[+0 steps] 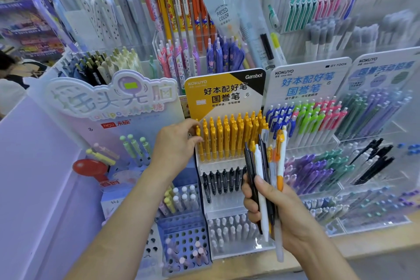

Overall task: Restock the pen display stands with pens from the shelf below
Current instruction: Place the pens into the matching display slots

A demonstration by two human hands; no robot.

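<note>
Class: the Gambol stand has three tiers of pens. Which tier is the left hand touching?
The top tier, yellow pens: the left hand touches its leftmost pen. Black pens and white pens sit lower down.

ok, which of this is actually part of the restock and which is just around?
In the job: left hand pinching the end yellow pen; right hand gripping a pen bundle; Gambol stand.
Just there: lollipop display; PIECED COLOR pack; blue tray.
</note>
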